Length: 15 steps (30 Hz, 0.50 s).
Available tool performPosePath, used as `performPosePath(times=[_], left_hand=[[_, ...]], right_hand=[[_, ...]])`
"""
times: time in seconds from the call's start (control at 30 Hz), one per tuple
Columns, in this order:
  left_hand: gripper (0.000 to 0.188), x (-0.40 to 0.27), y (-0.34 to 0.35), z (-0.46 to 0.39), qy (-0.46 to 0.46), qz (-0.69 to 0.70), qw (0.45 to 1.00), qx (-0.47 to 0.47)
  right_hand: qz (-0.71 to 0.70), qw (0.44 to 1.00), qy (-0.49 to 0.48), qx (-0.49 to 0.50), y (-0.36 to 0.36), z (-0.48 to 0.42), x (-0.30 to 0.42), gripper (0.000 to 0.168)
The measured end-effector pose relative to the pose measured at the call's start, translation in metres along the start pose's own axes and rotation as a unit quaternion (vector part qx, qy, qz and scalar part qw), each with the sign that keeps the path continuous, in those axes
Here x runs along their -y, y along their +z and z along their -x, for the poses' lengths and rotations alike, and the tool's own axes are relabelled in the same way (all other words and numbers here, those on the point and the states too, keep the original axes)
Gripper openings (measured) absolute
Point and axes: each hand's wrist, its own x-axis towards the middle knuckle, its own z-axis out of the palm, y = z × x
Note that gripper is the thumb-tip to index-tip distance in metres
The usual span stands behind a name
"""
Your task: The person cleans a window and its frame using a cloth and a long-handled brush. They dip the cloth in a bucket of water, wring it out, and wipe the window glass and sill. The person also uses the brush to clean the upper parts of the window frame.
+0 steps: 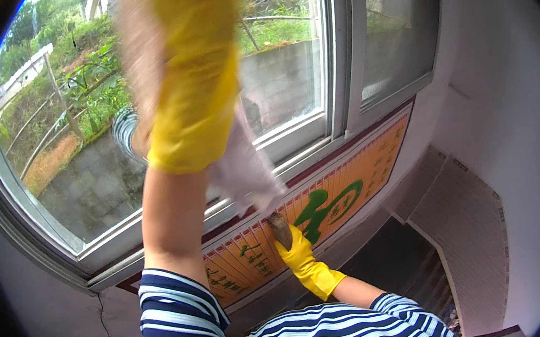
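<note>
My left hand wears a long yellow rubber glove and is raised in front of the window glass. It is blurred and its fingers do not show, so I cannot tell what it holds. Behind that forearm hangs a pale, thin cloth, across the lower window frame. Lower down, my right hand, in a matching yellow glove, is closed around a grey-brown object. The upper end of this object meets the cloth's lower tip; its exact kind is unclear.
A grey metal sliding window frame spans the view, with a second pane at right. Below it, an orange panel with green characters lies along the wall. Brown tiled surfaces are at lower right. A striped sleeve and an arm reflect in the glass.
</note>
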Motion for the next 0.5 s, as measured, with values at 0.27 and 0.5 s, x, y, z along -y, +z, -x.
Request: performPosePath(times=[0.27,0.5], left_hand=[[0.051,-0.040,0.116,0.200,0.155,0.034,0.887,0.434],[0.047,-0.063,0.096,0.232,0.156,0.110,0.859,0.476]], right_hand=[[-0.042,0.998,0.027,0.047,-0.011,-0.011,0.023,0.056],[0.024,0.996,0.035,0.075,-0.013,0.000,0.005,0.072]])
